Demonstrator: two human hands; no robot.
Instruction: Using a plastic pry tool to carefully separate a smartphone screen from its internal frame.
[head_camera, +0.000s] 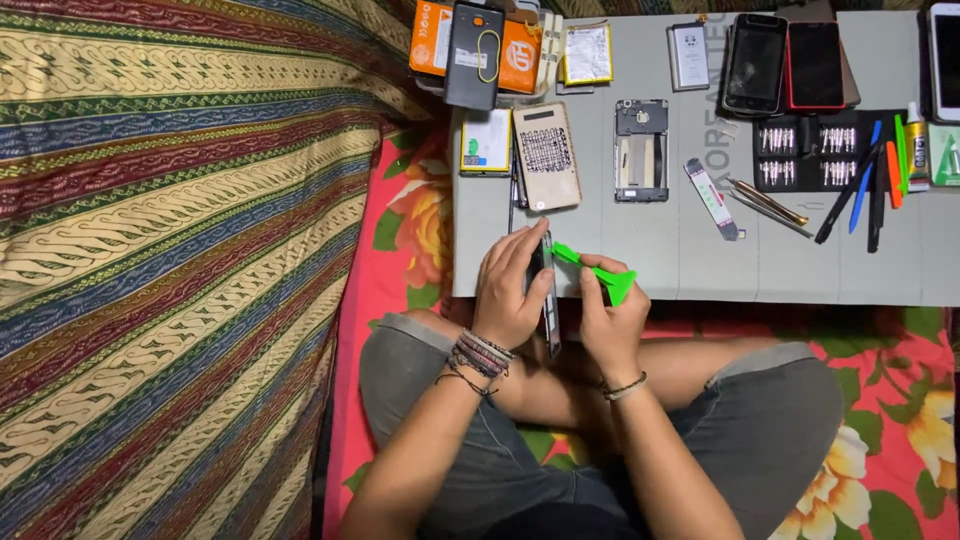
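Over your crossed legs, your left hand (510, 295) has its fingers clamped on the phone (546, 295) held on edge at the tabletop (660, 260) rim, your right hand (610, 320) pinching the green pry tool (598, 272) at its seam — you're mid-prying, I'd say — next slide it along gently.

You sit on a red floral sheet (890, 420); left of it hangs a striped patterned cloth (170, 260), and the grey counter (650, 260) lies just beyond it.
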